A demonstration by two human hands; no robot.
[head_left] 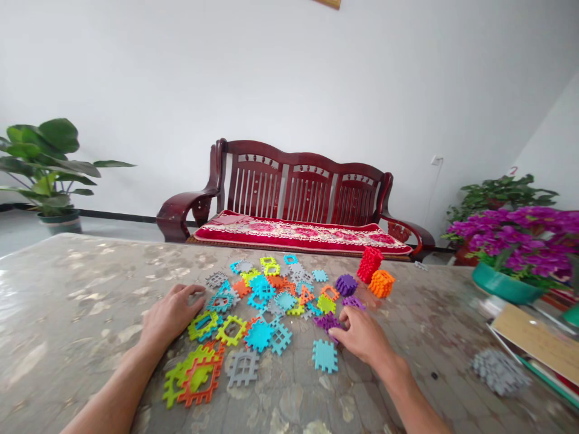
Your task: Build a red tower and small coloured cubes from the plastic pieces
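My left hand (174,310) lies on the table at the left edge of a spread of plastic interlocking tiles, fingers stretched out and loosely bent, holding nothing. At the right side of the spread, my right hand (364,334) has its thumb and fingers closed on the edge of a purple interlocking tile (325,321). Just beyond it lies another purple tile (353,302). A light teal square tile (324,355) is in front of the right hand. Blue tiles (260,334), lime frame tiles (231,330), an orange frame tile (217,377) and a grey window tile (243,367) lie between the hands, some overlapping.
Behind the right hand stand a purple stack (346,284), a red stack (370,264) and an orange stack (381,283). A grey stack (500,372) lies at the right, near books (538,337) and a teal flower pot (504,283). A wooden bench (307,181) stands beyond the table (90,301).
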